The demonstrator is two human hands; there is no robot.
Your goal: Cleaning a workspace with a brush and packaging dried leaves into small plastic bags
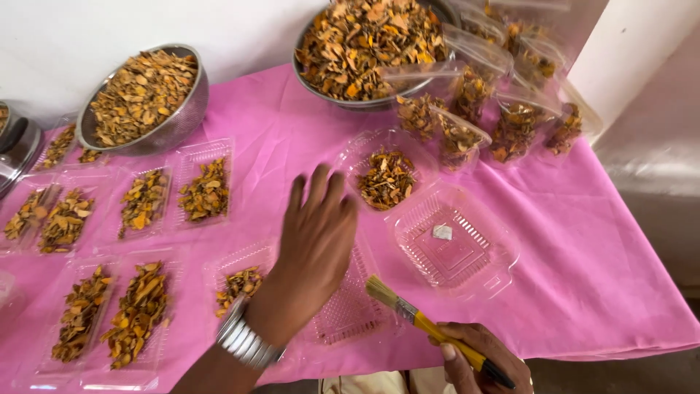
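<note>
My left hand (315,244), with a metal watch band at the wrist, hovers flat with fingers spread over an empty clear plastic tray (348,310) near the table's front. It holds nothing. My right hand (477,357), at the bottom edge, grips a yellow-handled paintbrush (415,315) whose bristles point up-left toward that tray. Just beyond my left fingertips sits a clear round container (386,177) with dried orange-brown flakes. To its right lies an open clear container (453,241) holding one small white square.
A pink cloth (576,241) covers the table. Two steel bowls (186,113) (364,102) of dried flakes stand at the back. Several filled clear trays (204,191) lie at the left, and filled plastic bags (514,128) crowd the back right. The table's edge runs along the right.
</note>
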